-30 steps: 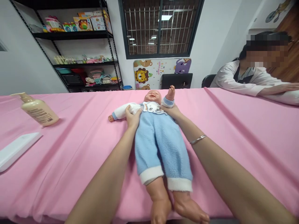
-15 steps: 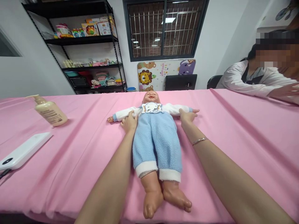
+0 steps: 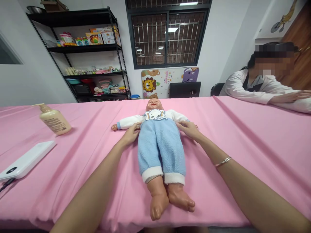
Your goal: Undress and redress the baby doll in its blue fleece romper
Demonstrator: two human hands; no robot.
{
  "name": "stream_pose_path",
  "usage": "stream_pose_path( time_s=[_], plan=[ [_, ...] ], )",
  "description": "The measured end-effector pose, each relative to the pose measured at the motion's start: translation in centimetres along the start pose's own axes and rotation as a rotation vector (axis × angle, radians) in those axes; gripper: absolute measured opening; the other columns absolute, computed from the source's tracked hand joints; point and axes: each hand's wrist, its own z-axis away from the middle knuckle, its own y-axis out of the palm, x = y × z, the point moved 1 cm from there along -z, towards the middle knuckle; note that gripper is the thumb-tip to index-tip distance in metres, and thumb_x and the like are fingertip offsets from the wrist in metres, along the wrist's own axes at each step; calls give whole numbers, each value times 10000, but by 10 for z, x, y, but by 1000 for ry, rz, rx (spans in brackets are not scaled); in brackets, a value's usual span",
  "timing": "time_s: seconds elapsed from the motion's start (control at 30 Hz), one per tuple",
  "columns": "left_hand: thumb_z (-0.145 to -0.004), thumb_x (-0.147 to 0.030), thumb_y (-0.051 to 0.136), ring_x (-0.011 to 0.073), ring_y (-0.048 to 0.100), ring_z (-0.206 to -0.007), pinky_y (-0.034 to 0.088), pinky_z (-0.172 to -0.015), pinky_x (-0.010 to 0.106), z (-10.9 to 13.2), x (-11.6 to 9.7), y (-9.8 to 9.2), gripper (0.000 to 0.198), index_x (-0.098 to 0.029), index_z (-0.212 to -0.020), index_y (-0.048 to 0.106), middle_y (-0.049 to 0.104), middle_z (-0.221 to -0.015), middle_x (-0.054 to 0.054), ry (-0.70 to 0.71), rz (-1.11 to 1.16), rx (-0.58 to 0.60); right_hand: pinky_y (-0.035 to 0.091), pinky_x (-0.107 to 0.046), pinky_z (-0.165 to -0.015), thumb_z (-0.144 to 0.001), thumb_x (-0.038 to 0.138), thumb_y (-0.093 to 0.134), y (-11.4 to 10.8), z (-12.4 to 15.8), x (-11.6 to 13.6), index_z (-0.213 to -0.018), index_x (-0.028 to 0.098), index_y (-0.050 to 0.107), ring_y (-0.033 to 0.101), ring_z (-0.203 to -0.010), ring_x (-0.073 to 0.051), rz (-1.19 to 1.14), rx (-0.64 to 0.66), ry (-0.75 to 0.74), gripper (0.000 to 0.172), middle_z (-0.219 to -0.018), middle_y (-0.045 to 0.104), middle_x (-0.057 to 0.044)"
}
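Note:
A baby doll (image 3: 159, 142) lies on its back on the pink cloth, feet toward me. It wears light blue fleece trousers and a white top with an animal face on the chest. My left hand (image 3: 132, 133) rests against the doll's side at waist height, just below its outstretched sleeve, fingers extended and partly hidden. On the other side, my right hand (image 3: 189, 129) touches the waist with its fingers stretched out. It partly covers the doll's arm on that side. Neither hand grips anything that I can see.
A beige pump bottle (image 3: 55, 121) and a white device with a cable (image 3: 29, 160) sit on the pink-covered table (image 3: 243, 139) at left. A person (image 3: 247, 84) leans on the table's far right. Black shelves (image 3: 82, 48) stand behind.
Both hands have left the doll's sleeves and come down to its waist, the right one also moving inward. The doll's arm by my right hand lies lower. The person's arms have shifted.

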Motion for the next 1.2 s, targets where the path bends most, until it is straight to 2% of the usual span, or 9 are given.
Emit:
stream_pose_path(
  time_s=[0.13, 0.3, 0.4, 0.5, 0.57, 0.7, 0.8, 1.03, 1.2],
  plan=[
    [-797, -186, 578, 239, 601, -1090, 471, -975, 395, -4, 0, 1, 415, -213, -1210, 567, 676, -1133, 70, 33, -223, -46, 398, -305, -799, -830, 247, 512, -4, 1, 8, -828, 165, 685, 566, -795, -191, 161, 227, -31, 192, -803, 655, -42],
    [-832, -140, 508, 225, 618, -1023, 472, -942, 373, -8, -10, -1, 269, -219, -1069, 608, 687, -1051, 53, -7, -370, -311, 364, -419, -870, -889, 245, 457, -6, -1, -2, -934, 161, 697, 498, -1029, -311, 517, -98, 100, 258, -1047, 615, -135],
    [-845, -154, 519, 227, 629, -966, 477, -899, 359, -8, -12, 1, 224, -189, -1054, 590, 687, -964, 59, -19, -348, -338, 350, -453, -898, -902, 229, 439, -6, 0, -4, -952, 143, 697, 447, -1097, -351, 648, -103, 114, 276, -1136, 557, -177],
    [-858, -184, 533, 231, 630, -948, 474, -875, 353, -8, -8, 1, 241, -160, -1097, 554, 679, -947, 75, -58, -314, -348, 361, -436, -894, -868, 170, 488, -12, 15, 26, -1012, 163, 666, 463, -1076, -335, 557, -193, 70, 229, -1103, 559, -166],
    [-867, -204, 534, 228, 630, -956, 474, -868, 343, -7, -5, -2, 236, -155, -1097, 542, 674, -975, 85, -93, -270, -389, 389, -393, -868, -832, 128, 533, -18, 39, 62, -990, 167, 631, 504, -1015, -284, 385, -243, -84, 189, -1035, 586, -124],
    [-870, -220, 537, 224, 637, -923, 472, -851, 333, -7, -2, -6, 213, -155, -1073, 540, 675, -929, 77, -120, -205, -414, 420, -273, -709, -868, 201, 591, -13, 104, 127, -832, 160, 592, 561, -776, -160, 160, 323, -554, 55, -849, 616, -35],
    [-877, -231, 528, 234, 639, -913, 468, -847, 343, -6, -3, -4, 227, -147, -1087, 537, 678, -902, 77, -108, -226, -387, 325, -274, -545, -871, 147, 568, 2, 135, 143, -831, 137, 592, 526, -668, -168, 435, 454, -695, 48, -804, 598, -59],
    [-889, -260, 509, 231, 638, -908, 465, -843, 344, -8, -2, 0, 254, -154, -1118, 534, 673, -901, 69, -53, -237, -294, 291, -289, -498, -875, 112, 529, 27, 155, 144, -755, 155, 517, 485, -582, -174, 529, 110, -1036, 128, -678, 530, -50],
    [-886, -271, 511, 235, 634, -919, 467, -851, 345, -8, 3, -1, 251, -147, -1103, 539, 669, -913, 81, -51, -236, -286, 282, -301, -470, -846, 94, 514, 39, 169, 144, -695, 166, 497, 455, -518, -168, 446, -66, -1053, 169, -619, 493, -28]
  ],
)
